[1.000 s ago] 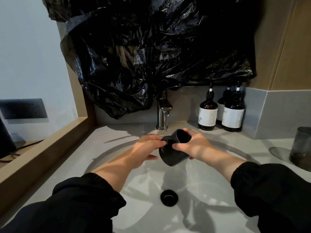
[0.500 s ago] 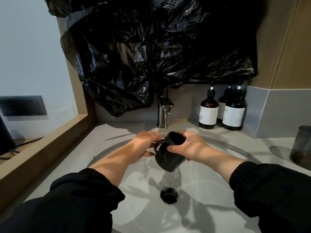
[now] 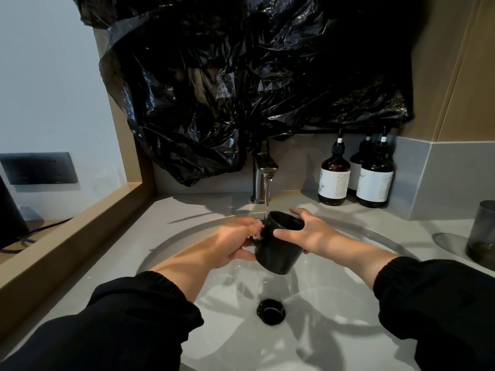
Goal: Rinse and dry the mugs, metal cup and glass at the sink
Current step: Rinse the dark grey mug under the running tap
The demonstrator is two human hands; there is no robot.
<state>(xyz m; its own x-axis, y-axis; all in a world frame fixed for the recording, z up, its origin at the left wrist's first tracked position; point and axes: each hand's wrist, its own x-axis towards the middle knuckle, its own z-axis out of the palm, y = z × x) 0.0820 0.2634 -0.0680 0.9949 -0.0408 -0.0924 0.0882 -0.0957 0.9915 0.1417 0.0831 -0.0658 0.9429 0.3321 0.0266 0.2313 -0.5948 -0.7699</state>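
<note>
Looks down over a pale round sink basin (image 3: 334, 303). Nearest, at the bottom corners: left sleeve (image 3: 120, 325) and right sleeve (image 3: 442, 303), both black with elastic cuffs, bare forearms reaching forward. Just beyond, low in the basin: a round black drain (image 3: 270, 311).

Above the drain, held clear of the basin: a black mug (image 3: 278, 253), tilted with its mouth facing up and away toward the tap. Left hand (image 3: 235, 243) on the mug's left side, fingers curled tight at the handle, thumb beneath. Right hand (image 3: 308, 231) wrapped round the mug's right side, thumb pressed on the near wall below the rim, fingers spread behind the far rim. Both hands closed firmly on the mug.

Behind the mug: a thin stream of water (image 3: 266, 196) falling from a brushed metal tap (image 3: 261, 178) and meeting the left edge of the rim.

On the grey counter (image 3: 187, 210) at the back right: three dark brown pump bottles (image 3: 333, 180) with white labels, close together. Far right, well apart from the hands: a dark smoky glass (image 3: 482, 234), upright on the counter. Left: a wooden ledge (image 3: 67, 231). Farthest, above the tap: crumpled black plastic sheeting (image 3: 241, 89) covering the wall.
</note>
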